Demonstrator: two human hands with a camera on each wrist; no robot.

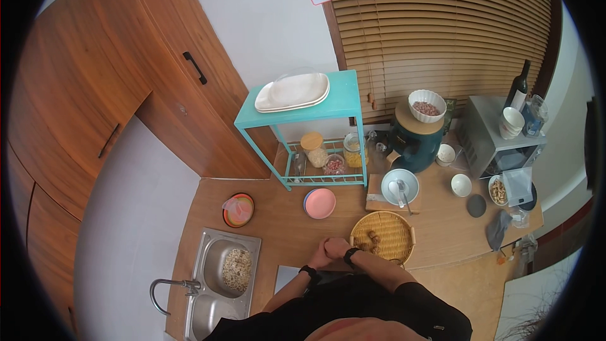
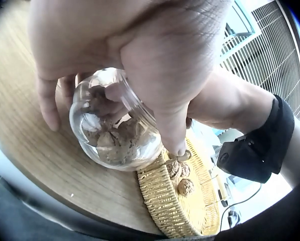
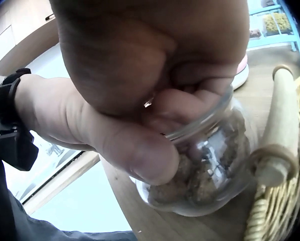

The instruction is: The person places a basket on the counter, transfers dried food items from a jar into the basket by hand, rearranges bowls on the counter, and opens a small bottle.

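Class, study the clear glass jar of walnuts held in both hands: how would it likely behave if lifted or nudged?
The glass jar looks smooth and rounded, so probably slippery, and apt to roll if laid down. Clear glass is likely fragile against the wooden counter. The walnuts fill much of it, so it may feel fairly heavy.

We see a clear, glossy glass jar (image 2: pixel 117 120) of rough, matt brown walnuts (image 2: pixel 115 143), standing on a smooth wood-grain counter (image 2: pixel 34 145) beside a coarse woven wicker tray (image 2: pixel 175 211) with a smooth pale wooden handle (image 3: pixel 280 125). Nearby, a shiny metal sink (image 1: pixel 218 278).
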